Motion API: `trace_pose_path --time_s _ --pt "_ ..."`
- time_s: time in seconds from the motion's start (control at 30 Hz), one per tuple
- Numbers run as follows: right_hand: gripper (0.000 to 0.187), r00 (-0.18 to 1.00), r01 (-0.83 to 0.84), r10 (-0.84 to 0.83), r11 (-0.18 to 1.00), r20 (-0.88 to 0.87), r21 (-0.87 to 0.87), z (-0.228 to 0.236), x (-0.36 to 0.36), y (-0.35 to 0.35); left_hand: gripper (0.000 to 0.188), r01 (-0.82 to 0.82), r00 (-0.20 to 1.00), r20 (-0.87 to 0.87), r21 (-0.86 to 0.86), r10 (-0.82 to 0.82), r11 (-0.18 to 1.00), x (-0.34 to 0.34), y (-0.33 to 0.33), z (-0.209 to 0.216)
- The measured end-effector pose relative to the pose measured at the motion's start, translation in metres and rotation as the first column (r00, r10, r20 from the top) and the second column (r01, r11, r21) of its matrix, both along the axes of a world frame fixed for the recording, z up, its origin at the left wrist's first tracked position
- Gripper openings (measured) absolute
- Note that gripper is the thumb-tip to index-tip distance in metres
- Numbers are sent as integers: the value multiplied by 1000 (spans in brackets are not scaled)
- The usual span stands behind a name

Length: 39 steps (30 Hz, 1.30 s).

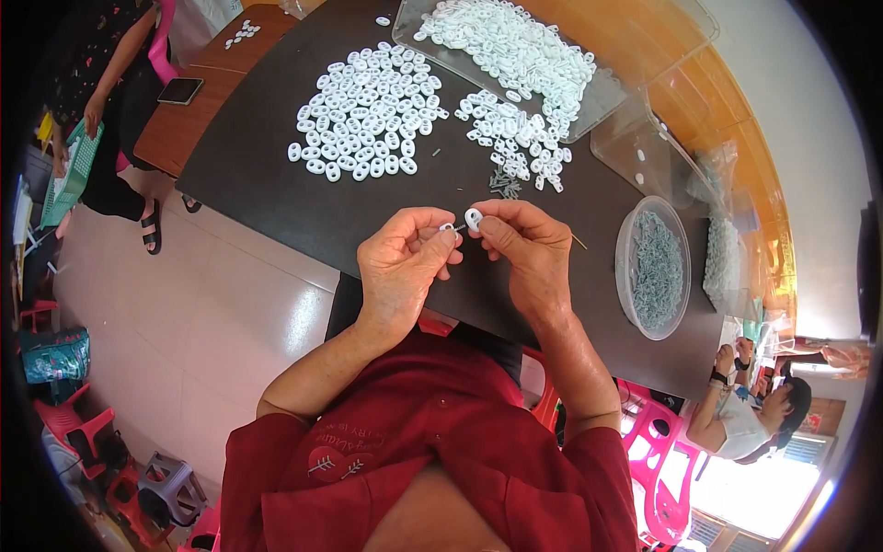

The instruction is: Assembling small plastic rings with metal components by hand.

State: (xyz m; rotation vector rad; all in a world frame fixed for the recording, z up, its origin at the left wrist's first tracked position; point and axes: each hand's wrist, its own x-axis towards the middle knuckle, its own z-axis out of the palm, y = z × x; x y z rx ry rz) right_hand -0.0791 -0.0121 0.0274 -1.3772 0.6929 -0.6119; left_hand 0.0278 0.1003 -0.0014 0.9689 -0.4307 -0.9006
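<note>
Both of my hands meet above the near edge of the dark table (248,138). My left hand (395,271) pinches a small white plastic piece (448,228) between thumb and fingers. In my right hand (535,262), thumb and forefinger grip a white oval plastic piece (474,218) with a dark hole. A short thin grey pin (462,227) shows between the two pieces; I cannot tell which one it is fixed in. Beyond my hands lie a spread of white two-holed ovals (368,115), a looser heap of white pieces (515,133) and a small pile of grey pins (504,182).
A clear bin (658,41) of white pieces stands at the far right, with another clear container (616,147) beside it. Nearer is a round tub (624,276) of grey metal bits. One person holds a green basket (78,166) at left; another person (750,423) is at right.
</note>
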Motion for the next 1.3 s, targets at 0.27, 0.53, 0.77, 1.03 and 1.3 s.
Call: trace_pose_path --time_s 0.27,0.53,0.77,1.03,1.3 --pt "14 1000 7 -9 995 -22 -97 0 1 4 17 -27 1000 10 23 27 999 -3 -1 0" --pt "14 1000 13 -14 977 -5 -211 -2 2 7 16 -28 999 46 36 26 999 -4 -2 3" --pt "15 999 0 -21 901 -45 -434 -5 0 10 20 -93 995 39 -91 97 991 -13 -9 -3" --pt "19 999 41 -48 887 -3 -460 -6 -3 17 26 -62 998 -27 -164 58 985 -14 -14 -12" --pt "21 998 26 -51 871 -39 -491 -6 -4 18 26 -107 993 -59 -170 98 980 -21 -15 -12"
